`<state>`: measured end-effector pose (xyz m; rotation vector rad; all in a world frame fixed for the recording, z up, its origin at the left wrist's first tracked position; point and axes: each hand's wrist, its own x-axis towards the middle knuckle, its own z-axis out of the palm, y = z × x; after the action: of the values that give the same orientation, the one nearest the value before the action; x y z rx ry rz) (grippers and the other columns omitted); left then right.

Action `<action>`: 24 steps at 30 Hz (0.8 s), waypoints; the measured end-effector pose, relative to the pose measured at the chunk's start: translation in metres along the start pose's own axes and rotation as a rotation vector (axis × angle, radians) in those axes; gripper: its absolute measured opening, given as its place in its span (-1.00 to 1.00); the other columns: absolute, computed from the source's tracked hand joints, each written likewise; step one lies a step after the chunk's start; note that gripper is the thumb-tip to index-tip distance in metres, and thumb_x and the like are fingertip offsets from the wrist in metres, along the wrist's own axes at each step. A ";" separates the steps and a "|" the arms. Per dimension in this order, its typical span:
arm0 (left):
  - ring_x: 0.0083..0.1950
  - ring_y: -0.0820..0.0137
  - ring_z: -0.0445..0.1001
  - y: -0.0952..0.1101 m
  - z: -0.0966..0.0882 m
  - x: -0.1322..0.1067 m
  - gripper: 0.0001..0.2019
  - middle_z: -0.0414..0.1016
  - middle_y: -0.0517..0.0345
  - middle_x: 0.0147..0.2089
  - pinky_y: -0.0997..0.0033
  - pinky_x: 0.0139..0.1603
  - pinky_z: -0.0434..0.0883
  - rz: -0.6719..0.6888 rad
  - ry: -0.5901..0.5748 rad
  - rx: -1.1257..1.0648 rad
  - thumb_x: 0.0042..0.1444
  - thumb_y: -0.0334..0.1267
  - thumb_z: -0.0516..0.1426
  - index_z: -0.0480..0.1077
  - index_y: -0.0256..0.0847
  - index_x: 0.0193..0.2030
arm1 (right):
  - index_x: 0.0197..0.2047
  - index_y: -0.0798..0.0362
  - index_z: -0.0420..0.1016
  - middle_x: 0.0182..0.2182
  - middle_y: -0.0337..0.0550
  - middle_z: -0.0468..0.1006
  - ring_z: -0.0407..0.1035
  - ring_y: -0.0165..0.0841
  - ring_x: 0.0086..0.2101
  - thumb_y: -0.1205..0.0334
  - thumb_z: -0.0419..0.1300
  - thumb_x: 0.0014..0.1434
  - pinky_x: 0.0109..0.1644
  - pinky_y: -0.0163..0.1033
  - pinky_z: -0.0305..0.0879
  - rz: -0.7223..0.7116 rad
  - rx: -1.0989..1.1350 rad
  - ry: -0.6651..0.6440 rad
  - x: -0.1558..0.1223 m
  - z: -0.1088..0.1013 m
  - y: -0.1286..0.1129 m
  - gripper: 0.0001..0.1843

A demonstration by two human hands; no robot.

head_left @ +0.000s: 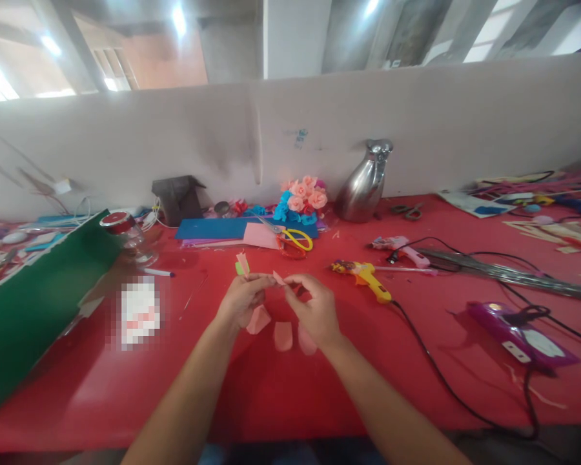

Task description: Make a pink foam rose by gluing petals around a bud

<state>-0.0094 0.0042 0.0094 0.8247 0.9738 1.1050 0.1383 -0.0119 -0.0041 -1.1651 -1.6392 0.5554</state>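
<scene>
My left hand (242, 298) and my right hand (314, 309) meet over the red table (281, 394), fingers pinched together on a small pink paper petal (277, 278) held between them. Three more pink petals lie on the table just below the hands: one (258, 320) under the left hand, one (283, 336) in the middle, one (306, 342) partly hidden by the right wrist. A small green and pink scrap (242, 264) lies just beyond the left fingers.
A yellow glue gun (365, 276) with a black cord lies right of my hands, a pink one (401, 249) farther back. Yellow-handled scissors (290, 236) rest on blue and pink sheets by a paper rose bouquet (303, 197). A green board (33, 303) stands left, a steel jug (364, 184) behind.
</scene>
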 end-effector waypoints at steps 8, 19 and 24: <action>-0.70 0.74 -0.01 0.000 0.000 0.000 -0.88 0.50 0.07 -0.47 0.52 -0.68 -0.14 0.000 -0.023 -0.014 -0.22 -0.33 0.25 0.51 -0.34 -0.49 | -0.29 0.01 0.48 -0.36 -0.17 0.57 0.41 -0.35 -0.38 0.27 0.12 0.08 -0.25 -0.24 0.32 0.083 0.090 -0.013 -0.002 0.001 -0.002 -0.87; -0.67 0.72 0.02 0.003 0.005 -0.004 -0.84 0.53 0.06 -0.44 0.56 -0.66 0.00 0.014 -0.019 -0.034 -0.27 -0.35 0.29 0.53 -0.35 -0.46 | -0.31 0.05 0.47 -0.36 -0.15 0.59 0.48 -0.32 -0.33 0.19 0.19 0.05 -0.21 -0.24 0.38 0.235 0.379 -0.031 0.001 0.004 -0.005 -0.86; -0.63 0.69 0.11 0.002 0.004 -0.003 -0.81 0.54 0.00 -0.40 0.57 -0.63 0.04 0.001 -0.027 -0.012 -0.26 -0.31 0.30 0.54 -0.34 -0.43 | -0.26 0.06 0.48 -0.30 -0.11 0.59 0.50 -0.29 -0.29 0.19 0.19 0.05 -0.14 -0.19 0.40 0.293 0.489 -0.049 0.001 0.005 -0.004 -0.83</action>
<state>-0.0068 0.0019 0.0131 0.8285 0.9436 1.0972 0.1314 -0.0118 -0.0021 -1.0278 -1.2738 1.1097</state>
